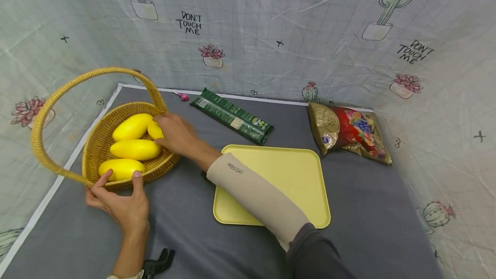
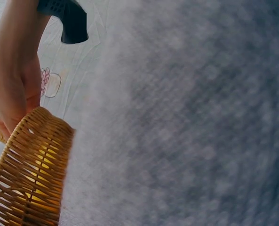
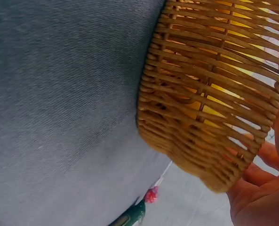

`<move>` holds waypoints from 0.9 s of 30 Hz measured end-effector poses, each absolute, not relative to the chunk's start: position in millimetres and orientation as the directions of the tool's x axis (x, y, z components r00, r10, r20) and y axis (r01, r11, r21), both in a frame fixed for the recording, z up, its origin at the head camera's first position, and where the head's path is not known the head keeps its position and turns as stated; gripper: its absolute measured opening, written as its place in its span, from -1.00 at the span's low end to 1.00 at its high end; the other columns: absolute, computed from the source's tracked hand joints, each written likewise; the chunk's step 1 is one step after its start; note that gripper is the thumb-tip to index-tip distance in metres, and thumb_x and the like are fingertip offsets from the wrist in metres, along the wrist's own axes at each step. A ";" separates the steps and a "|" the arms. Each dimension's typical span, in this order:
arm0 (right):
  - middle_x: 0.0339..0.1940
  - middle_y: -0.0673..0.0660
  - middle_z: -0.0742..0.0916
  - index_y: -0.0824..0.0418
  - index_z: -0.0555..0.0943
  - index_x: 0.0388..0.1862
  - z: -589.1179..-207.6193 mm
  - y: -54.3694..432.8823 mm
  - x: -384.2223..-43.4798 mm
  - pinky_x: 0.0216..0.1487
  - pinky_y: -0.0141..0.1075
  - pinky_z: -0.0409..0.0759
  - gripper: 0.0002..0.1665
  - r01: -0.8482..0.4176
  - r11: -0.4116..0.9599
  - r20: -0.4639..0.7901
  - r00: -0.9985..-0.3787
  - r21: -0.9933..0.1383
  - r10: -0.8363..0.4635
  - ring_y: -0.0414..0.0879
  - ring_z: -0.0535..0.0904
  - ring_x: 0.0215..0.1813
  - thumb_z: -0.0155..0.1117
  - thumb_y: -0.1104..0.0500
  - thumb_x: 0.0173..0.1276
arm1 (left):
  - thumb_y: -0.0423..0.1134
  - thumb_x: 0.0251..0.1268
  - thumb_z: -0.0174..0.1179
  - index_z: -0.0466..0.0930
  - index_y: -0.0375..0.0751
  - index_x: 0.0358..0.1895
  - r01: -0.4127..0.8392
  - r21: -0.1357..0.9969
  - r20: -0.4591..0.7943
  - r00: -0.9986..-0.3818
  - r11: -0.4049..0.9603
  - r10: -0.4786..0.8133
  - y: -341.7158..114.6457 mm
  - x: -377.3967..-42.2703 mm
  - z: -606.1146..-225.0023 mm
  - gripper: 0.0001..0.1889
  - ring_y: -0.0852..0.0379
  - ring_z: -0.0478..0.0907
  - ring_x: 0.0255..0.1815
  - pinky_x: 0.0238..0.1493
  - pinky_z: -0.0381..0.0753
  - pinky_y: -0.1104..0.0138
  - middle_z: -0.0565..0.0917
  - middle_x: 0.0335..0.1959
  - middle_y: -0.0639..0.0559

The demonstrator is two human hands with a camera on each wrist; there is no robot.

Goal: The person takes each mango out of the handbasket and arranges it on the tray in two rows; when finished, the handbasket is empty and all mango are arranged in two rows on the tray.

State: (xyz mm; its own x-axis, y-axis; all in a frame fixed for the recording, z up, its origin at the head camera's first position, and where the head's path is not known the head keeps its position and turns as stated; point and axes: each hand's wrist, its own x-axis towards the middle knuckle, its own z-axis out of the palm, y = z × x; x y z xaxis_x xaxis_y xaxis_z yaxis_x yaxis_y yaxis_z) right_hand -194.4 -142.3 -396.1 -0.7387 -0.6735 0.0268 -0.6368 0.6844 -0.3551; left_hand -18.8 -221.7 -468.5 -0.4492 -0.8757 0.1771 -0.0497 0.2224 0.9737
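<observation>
A wicker basket with a tall arched handle stands at the left of the table. Inside lie several smooth yellow mangoes. My left hand grips the near rim by the handle's foot, thumb and forefinger over the edge. From the right, my right hand reaches over the far-right rim. Its thumb and fingers hold a yellow mango, mostly hidden under the hand. Through the weave of the basket, yellow shows in the right wrist view.
A pale yellow tray lies under my right forearm. Behind it is a long green packet, with a pink-wrapped lollipop to its left. A gold and red bag sits at the back right. Patterned cloth rises behind.
</observation>
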 end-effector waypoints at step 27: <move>0.52 -0.10 0.59 -0.08 0.44 0.61 -386.6 -138.3 -185.8 0.41 -0.41 0.46 -0.27 -0.681 0.629 0.122 -0.709 -0.375 -0.695 -0.17 0.50 0.46 0.39 -0.05 0.53 | -0.27 0.32 0.35 0.41 -0.17 0.29 0.022 0.977 0.199 -0.440 0.211 -0.876 -200.6 -20.7 -439.1 -0.49 0.03 0.01 0.63 0.58 -0.08 0.41 0.03 0.47 -0.15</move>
State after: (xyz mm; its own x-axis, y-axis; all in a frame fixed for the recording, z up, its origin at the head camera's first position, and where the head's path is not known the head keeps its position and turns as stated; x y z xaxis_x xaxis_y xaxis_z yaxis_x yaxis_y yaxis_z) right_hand -185.8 -138.3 -386.6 -0.7090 -0.6947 0.1215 -0.6808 0.6292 -0.3750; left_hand -20.7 -200.6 -439.1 -0.4399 -0.8757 0.1991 0.0216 0.2114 0.9772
